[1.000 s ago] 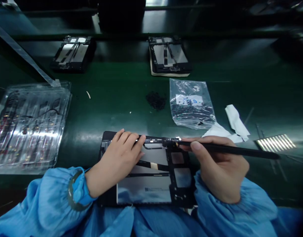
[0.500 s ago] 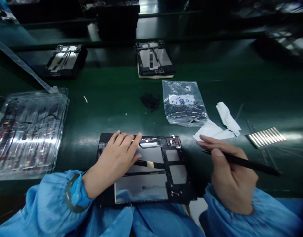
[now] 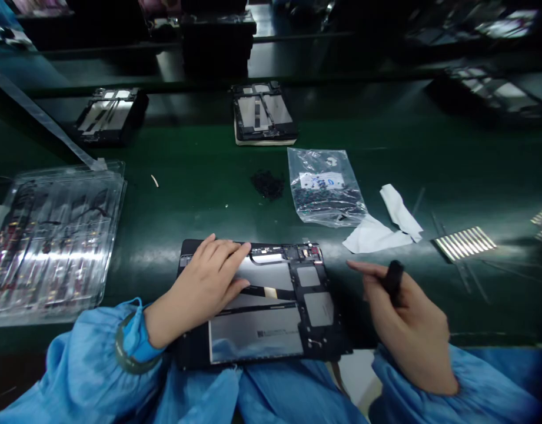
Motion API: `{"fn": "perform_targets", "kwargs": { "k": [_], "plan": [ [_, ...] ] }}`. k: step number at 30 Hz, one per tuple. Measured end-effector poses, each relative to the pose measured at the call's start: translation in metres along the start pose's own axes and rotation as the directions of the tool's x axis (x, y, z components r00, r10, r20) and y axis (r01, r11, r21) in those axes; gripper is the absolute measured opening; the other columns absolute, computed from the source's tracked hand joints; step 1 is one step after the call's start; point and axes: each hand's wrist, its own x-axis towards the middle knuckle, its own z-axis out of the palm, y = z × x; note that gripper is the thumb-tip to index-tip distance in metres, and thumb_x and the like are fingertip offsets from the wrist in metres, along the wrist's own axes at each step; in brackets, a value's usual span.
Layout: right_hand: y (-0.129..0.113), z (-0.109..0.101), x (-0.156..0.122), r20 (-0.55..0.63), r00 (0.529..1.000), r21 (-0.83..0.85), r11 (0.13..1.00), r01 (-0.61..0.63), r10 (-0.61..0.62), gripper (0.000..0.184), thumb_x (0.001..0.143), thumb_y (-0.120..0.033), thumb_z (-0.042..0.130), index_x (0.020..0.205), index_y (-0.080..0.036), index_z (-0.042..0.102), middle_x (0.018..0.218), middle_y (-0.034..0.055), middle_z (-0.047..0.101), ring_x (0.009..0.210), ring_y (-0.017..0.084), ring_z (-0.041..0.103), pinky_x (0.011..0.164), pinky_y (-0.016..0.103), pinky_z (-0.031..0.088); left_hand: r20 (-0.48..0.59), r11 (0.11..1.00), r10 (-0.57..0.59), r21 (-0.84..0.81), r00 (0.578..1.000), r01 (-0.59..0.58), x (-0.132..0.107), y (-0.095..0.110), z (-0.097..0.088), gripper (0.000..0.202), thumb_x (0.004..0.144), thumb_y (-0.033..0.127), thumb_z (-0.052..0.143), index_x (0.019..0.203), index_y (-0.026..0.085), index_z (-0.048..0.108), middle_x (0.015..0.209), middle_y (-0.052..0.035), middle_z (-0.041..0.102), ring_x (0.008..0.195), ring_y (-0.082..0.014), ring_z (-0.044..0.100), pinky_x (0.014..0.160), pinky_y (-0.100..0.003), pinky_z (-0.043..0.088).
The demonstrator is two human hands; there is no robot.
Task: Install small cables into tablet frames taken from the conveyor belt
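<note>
An opened tablet (image 3: pixel 275 318) with a black inner frame lies at the near edge of the green bench. My left hand (image 3: pixel 204 288) rests flat on its upper left part, fingers stretched toward the top edge. My right hand (image 3: pixel 407 324) hovers to the right of the tablet, off its surface, closed around a thin black stick tool (image 3: pixel 392 280) that now points toward the camera and looks foreshortened.
A clear blister tray (image 3: pixel 54 235) of small parts lies at left. A plastic bag of black screws (image 3: pixel 326 188), a loose pile of screws (image 3: pixel 268 184) and white paper scraps (image 3: pixel 385 227) lie beyond the tablet. Two more opened tablets (image 3: pixel 262 115) (image 3: pixel 107 115) sit farther back.
My right hand drew the black tool away from the tablet's top edge to the right and turned it, so it no longer lies sideways. My left hand stayed on the tablet.
</note>
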Motion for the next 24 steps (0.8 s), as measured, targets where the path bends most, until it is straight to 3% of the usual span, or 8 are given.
{"fn": "perform_targets", "kwargs": {
  "k": [2,5,12,18,21,24],
  "plan": [
    [-0.001,0.004,-0.001,0.001,1.000,-0.016,1.000,-0.002,0.002,0.025,0.084,-0.036,0.051,0.095,-0.021,0.068,0.083,0.0042,0.071,0.066,0.020,0.064,0.055,0.029,0.048,-0.002,0.998,0.038,0.055,0.999,-0.038,0.000,0.001,0.002,0.041,0.093,0.031,0.044,0.128,0.010,0.047,0.116,-0.0158,0.056,0.111,-0.0287,0.052,0.102,-0.055,0.039],
    [-0.004,0.013,-0.001,-0.018,1.000,0.021,0.999,0.025,-0.024,0.024,0.085,-0.035,0.051,0.091,-0.021,0.069,0.081,0.0027,0.071,0.068,0.017,0.065,0.060,0.026,0.050,0.016,0.993,0.060,0.105,0.998,-0.061,0.000,0.003,0.002,0.038,0.094,0.028,0.043,0.127,0.011,0.050,0.115,-0.0163,0.057,0.110,-0.0295,0.052,0.099,-0.055,0.040],
    [-0.007,0.021,0.000,0.009,0.998,0.064,0.996,0.060,-0.061,0.022,0.086,-0.034,0.052,0.092,-0.022,0.069,0.076,0.0006,0.071,0.062,0.016,0.064,0.057,0.025,0.049,-0.014,0.995,0.045,0.088,0.999,-0.044,0.004,0.002,-0.002,0.033,0.093,0.026,0.044,0.122,0.014,0.054,0.109,-0.0133,0.060,0.105,-0.0267,0.055,0.096,-0.052,0.044],
    [-0.001,0.015,-0.002,-0.022,0.999,0.023,0.999,0.034,-0.033,0.026,0.085,-0.037,0.051,0.097,-0.021,0.067,0.088,0.0036,0.071,0.077,0.020,0.067,0.069,0.030,0.052,0.012,0.996,0.030,0.089,0.999,-0.031,0.006,0.002,-0.004,0.030,0.092,0.025,0.046,0.118,0.012,0.054,0.110,-0.0120,0.061,0.104,-0.0269,0.055,0.096,-0.052,0.044],
    [0.002,0.010,-0.003,-0.025,0.999,-0.057,0.997,-0.046,0.045,0.034,0.081,-0.047,0.052,0.095,-0.020,0.067,0.084,0.0048,0.072,0.063,0.020,0.066,0.052,0.029,0.051,0.019,1.000,-0.006,0.006,1.000,0.006,0.004,0.001,-0.004,0.042,0.092,0.033,0.047,0.126,0.008,0.045,0.114,-0.0137,0.058,0.106,-0.0257,0.053,0.100,-0.052,0.041],
    [0.004,0.005,-0.003,0.106,0.991,-0.076,0.995,-0.072,0.080,0.039,0.077,-0.055,0.055,0.087,-0.021,0.068,0.072,0.0037,0.072,0.048,0.019,0.062,0.040,0.028,0.048,0.003,1.000,0.018,0.023,1.000,-0.018,0.003,0.000,-0.003,0.042,0.093,0.031,0.045,0.130,0.011,0.042,0.113,-0.0132,0.058,0.106,-0.0259,0.053,0.100,-0.054,0.041]
  ]
}}
